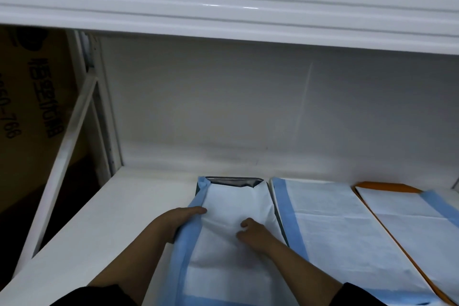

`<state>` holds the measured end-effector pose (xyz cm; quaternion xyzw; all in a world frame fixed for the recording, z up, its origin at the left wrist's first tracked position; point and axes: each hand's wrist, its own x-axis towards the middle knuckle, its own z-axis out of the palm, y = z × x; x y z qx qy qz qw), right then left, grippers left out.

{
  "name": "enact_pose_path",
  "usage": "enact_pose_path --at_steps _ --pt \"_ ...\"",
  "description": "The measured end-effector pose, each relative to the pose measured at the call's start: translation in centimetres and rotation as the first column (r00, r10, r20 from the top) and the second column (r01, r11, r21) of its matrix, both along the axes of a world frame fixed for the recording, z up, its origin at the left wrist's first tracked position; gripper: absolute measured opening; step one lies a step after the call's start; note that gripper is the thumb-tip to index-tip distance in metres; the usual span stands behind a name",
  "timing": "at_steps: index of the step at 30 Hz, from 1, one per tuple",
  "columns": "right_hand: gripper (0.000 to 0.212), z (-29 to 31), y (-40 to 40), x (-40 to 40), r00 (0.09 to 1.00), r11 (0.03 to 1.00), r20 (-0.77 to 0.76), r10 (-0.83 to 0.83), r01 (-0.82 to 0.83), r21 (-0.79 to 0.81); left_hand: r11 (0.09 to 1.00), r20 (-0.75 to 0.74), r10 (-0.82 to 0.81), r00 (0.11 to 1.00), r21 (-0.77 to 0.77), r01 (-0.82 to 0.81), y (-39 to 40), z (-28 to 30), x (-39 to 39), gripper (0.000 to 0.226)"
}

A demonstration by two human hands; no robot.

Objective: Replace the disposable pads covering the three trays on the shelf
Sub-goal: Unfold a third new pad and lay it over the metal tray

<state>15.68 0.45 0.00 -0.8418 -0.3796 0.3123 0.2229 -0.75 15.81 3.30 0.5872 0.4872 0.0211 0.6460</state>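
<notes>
Shelf: white shelf board, three trays in a row toward its right half, long axes running front edge to back wall.
Left tray: dark metal tray, bare only at its far end by the back wall; the rest lies under the left pad, white with a blue border.
Left pad, lie: long axis front to back, creased at mid-length, far left corner bunched, far edge short of the tray's back rim.
Left hand: left hand at the pad's left blue border, fingers curled under the edge, thumb on top, gripping it.
Right hand: right hand on the white middle of the pad, fingers curled, seemingly pinching a fold; cannot tell for certain.
Key relation: the uncovered strip lies straight ahead of both hands, toward the back wall; both hands sit near mid-length, the left marginally further forward.
Judgement: the next move probably runs along the long axis, away from the front edge.
Middle pad: middle pad lies flat.
Right tray: orange tray, its pad flat.
</notes>
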Motion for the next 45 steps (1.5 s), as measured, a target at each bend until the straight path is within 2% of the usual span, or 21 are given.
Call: enact_pose_path --at_steps 7,9,12,15,19,25,27,30,34,38,41,45 --pt "0.024 0.2 0.8 0.9 0.999 1.000 0.053 -0.013 0.013 -0.005 0.977 -0.103 -0.017 0.995 0.209 0.038 0.8 -0.1 2.2 0.041" --pt "0.026 0.5 1.0 1.2 0.999 0.999 0.016 -0.044 0.044 -0.001 0.973 -0.057 -0.036 0.998 0.226 0.048 0.8 -0.2 2.6 0.026" --pt "0.010 1.5 1.4 1.5 0.989 0.992 -0.091 -0.116 0.120 0.040 0.985 0.060 0.017 0.998 0.169 -0.027 0.3 0.3 3.0 0.011" --pt "0.010 3.1 2.0 1.2 0.956 0.972 -0.244 -0.162 0.198 0.130 0.998 0.188 0.063 0.980 -0.027 -0.059 -0.5 1.1 2.8 0.017" --pt "0.011 4.5 3.4 0.9 0.949 0.936 -0.268 -0.168 0.239 0.258 0.989 0.234 0.087 0.968 -0.139 -0.055 -0.3 1.2 2.5 0.023" --pt "0.009 6.2 5.0 0.2 0.949 0.957 -0.300 -0.098 0.173 0.234 1.000 0.239 0.022 0.971 0.003 -0.023 0.1 1.5 4.1 0.049" --pt "0.010 6.0 5.3 -0.1 0.947 0.960 -0.306 -0.096 0.170 0.224 0.999 0.221 -0.002 0.975 0.042 -0.008 0.3 1.8 4.9 0.051" --pt "0.012 5.2 5.5 -0.3 0.952 0.956 -0.290 -0.099 0.172 0.237 0.990 0.105 -0.015 0.994 0.138 0.000 1.1 1.8 5.7 0.054" --pt "0.015 4.4 5.6 0.2 0.960 0.951 -0.256 -0.113 0.179 0.252 0.981 0.034 -0.003 0.999 0.193 -0.003 2.3 1.7 6.6 0.047" --pt "0.012 4.1 6.0 1.3 0.962 0.942 -0.243 -0.124 0.191 0.276 0.989 0.072 0.041 0.997 0.139 -0.051 2.4 1.4 7.0 0.040" --pt "0.018 4.2 6.6 2.1 0.960 0.932 -0.251 -0.127 0.202 0.301 0.997 0.153 0.076 0.985 -0.004 -0.077 2.1 1.3 6.9 0.032" --pt "0.020 4.1 8.3 2.9 0.969 0.928 -0.204 -0.139 0.200 0.315 0.988 0.201 0.113 0.973 -0.127 -0.089 2.6 0.7 6.7 0.039"
